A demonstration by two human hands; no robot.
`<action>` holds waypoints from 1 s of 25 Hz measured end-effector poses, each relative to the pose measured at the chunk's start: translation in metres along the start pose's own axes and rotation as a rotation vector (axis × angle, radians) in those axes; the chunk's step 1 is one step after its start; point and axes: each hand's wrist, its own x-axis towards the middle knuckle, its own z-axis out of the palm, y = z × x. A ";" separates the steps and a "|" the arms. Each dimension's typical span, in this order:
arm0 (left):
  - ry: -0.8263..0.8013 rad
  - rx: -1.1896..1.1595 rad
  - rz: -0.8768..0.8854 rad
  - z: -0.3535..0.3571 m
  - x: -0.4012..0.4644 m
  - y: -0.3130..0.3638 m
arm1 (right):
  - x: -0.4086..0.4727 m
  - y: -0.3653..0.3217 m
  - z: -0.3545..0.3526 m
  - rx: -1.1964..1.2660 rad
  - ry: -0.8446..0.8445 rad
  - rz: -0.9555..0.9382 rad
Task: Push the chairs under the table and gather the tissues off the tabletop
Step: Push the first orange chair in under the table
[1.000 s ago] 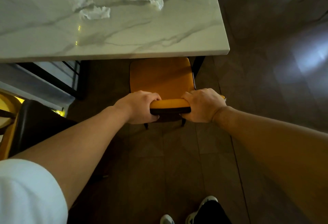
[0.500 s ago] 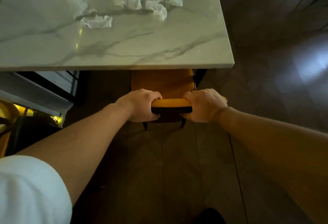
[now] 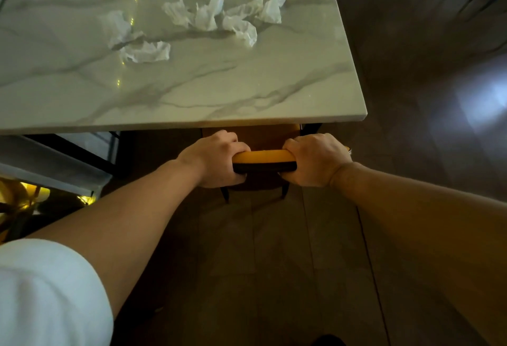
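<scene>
Both hands: left hand [image 3: 216, 162], right hand [image 3: 315, 160] | fingers curled tight round chair backrest [image 3: 263, 157]

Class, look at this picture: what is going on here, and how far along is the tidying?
A person is pushing an orange chair under a marble table. The left hand and right hand both grip the top of the chair's backrest, and the seat is almost wholly hidden beneath the tabletop. The crumpled tissues lie scattered on the table, not yet gathered.

Orange chair [image 3: 264, 156] tucked under marble table [image 3: 219, 93]; crumpled white tissues [image 3: 208, 16] on top.
</scene>
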 end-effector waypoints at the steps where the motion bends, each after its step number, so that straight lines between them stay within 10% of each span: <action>1: -0.002 0.007 -0.006 -0.002 0.004 -0.004 | 0.005 0.003 0.000 -0.004 0.013 -0.003; 25: -0.016 0.015 0.000 -0.037 0.065 -0.040 | 0.071 0.037 -0.013 -0.038 0.030 -0.024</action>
